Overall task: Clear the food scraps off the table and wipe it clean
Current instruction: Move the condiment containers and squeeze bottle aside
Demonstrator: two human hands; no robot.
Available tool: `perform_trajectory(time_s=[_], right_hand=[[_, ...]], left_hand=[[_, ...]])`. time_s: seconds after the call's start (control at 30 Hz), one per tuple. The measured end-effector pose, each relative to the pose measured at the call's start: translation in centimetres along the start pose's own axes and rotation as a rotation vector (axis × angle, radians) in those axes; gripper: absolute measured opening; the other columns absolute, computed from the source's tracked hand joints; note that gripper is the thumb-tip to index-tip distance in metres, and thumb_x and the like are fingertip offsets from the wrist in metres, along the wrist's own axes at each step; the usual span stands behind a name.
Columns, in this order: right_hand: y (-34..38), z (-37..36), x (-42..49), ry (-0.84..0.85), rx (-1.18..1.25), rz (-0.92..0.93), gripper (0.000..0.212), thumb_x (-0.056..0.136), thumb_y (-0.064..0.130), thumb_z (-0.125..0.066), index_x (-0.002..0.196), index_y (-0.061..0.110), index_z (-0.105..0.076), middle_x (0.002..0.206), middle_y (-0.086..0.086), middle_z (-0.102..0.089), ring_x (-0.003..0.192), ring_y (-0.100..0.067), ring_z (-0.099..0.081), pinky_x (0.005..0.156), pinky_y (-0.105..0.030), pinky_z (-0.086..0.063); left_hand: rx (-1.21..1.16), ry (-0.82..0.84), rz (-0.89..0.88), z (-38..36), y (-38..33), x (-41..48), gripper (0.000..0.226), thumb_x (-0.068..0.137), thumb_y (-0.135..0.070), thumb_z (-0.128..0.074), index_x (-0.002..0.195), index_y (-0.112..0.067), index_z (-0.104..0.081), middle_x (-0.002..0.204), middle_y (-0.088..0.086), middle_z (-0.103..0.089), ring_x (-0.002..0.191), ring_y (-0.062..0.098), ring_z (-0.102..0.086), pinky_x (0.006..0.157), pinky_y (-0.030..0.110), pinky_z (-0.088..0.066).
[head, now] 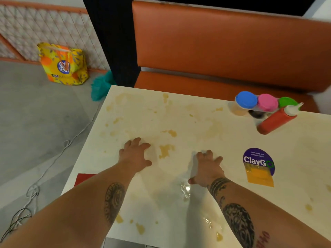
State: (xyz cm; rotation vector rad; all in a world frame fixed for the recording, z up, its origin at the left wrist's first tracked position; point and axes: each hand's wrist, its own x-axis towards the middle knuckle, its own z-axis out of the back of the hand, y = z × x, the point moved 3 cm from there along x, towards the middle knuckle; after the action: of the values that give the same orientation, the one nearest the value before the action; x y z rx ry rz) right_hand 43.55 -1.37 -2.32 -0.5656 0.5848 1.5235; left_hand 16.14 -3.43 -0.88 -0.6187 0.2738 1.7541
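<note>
Head view: both hands lie on the table (197, 108) with fingers spread wide and holding nothing. The left hand (135, 154) rests palm down just beside a yellow-brown stain (166, 150). The right hand (207, 167) presses flat on a pale patch that may be a tissue or cloth; I cannot tell which. More smears of the same kind are scattered over the far half of the tabletop and near the front edge, and wet glints (186, 189) show beside the right wrist.

No solid scraps are visible, so there is likely nothing to pick up. The mess looks like a thin, greasy, partly wet film that will smear and feel slippery. It probably needs a flat palm pressing on a soft cloth rather than a pinch.

The middle and left of the table are open for long strokes. At the far right a red squeeze bottle (275, 120) and lidded jars (246, 99) stand close together and could tip if knocked. A sticker (258, 161) lies near the right hand. The left edge drops to a floor with loose cables (35, 190), and the far edge meets an orange bench (215, 42).
</note>
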Motion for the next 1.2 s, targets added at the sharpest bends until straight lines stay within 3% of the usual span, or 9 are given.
perform_trajectory(time_s=[0.13, 0.3, 0.53, 0.77, 1.07, 1.2], right_hand=[[0.4, 0.3, 0.2, -0.001, -0.023, 0.011, 0.123, 0.063, 0.062, -0.086, 0.154, 0.025, -0.013, 0.149, -0.009, -0.013, 0.138, -0.058, -0.012, 0.095, -0.062, -0.051], [0.4, 0.3, 0.1, 0.012, 0.018, 0.013, 0.122, 0.065, 0.058, -0.087, 0.155, 0.025, -0.011, 0.153, -0.009, -0.01, 0.14, -0.058, -0.008, 0.095, -0.062, -0.051], [0.7, 0.7, -0.2, 0.014, 0.037, 0.001, 0.118, 0.067, 0.05, -0.088, 0.154, 0.023, -0.012, 0.153, -0.01, -0.01, 0.142, -0.06, -0.006, 0.099, -0.066, -0.046], [1.0, 0.4, 0.0, -0.057, 0.065, -0.055, 0.112, 0.069, 0.045, -0.089, 0.152, 0.022, -0.018, 0.153, -0.007, -0.013, 0.145, -0.052, -0.009, 0.102, -0.057, -0.049], [2.6, 1.0, -1.4, -0.101, 0.108, -0.224, 0.106, 0.073, 0.019, -0.089, 0.156, 0.026, -0.023, 0.166, -0.001, -0.005, 0.149, -0.038, -0.018, 0.107, -0.053, -0.048], [2.7, -0.1, -1.9, -0.085, 0.16, -0.245, 0.11, 0.077, 0.018, -0.087, 0.16, 0.027, -0.016, 0.169, 0.001, 0.0, 0.153, -0.038, -0.012, 0.114, -0.053, -0.042]], left_hand=[[0.103, 0.023, 0.018, 0.3, -0.5, 0.3, 0.08, 0.082, -0.061, -0.071, 0.152, -0.046, -0.035, 0.164, -0.003, -0.021, 0.147, 0.028, -0.027, 0.117, 0.048, -0.029], [0.223, 0.031, 0.043, 1.3, -1.4, 0.9, 0.079, 0.074, -0.067, -0.073, 0.143, -0.044, -0.043, 0.138, -0.003, -0.041, 0.123, 0.028, -0.051, 0.102, 0.042, -0.037], [0.303, 0.054, -0.022, 2.3, -1.8, 1.4, 0.079, 0.069, -0.069, -0.076, 0.137, -0.039, -0.049, 0.129, 0.0, -0.045, 0.113, 0.028, -0.057, 0.104, 0.043, -0.035], [0.371, 0.045, -0.123, 2.5, -2.1, 2.7, 0.08, 0.072, -0.063, -0.079, 0.135, -0.025, -0.047, 0.125, 0.003, -0.046, 0.101, 0.024, -0.062, 0.093, 0.038, -0.04], [0.314, 0.009, -0.304, 1.9, -1.2, 3.7, 0.07, 0.08, -0.06, -0.076, 0.13, -0.021, -0.047, 0.124, 0.005, -0.048, 0.108, 0.022, -0.061, 0.09, 0.037, -0.043], [0.342, 0.005, -0.345, 1.6, -0.8, 3.8, 0.071, 0.082, -0.06, -0.075, 0.131, -0.02, -0.045, 0.126, 0.007, -0.047, 0.107, 0.023, -0.061, 0.084, 0.036, -0.041]])
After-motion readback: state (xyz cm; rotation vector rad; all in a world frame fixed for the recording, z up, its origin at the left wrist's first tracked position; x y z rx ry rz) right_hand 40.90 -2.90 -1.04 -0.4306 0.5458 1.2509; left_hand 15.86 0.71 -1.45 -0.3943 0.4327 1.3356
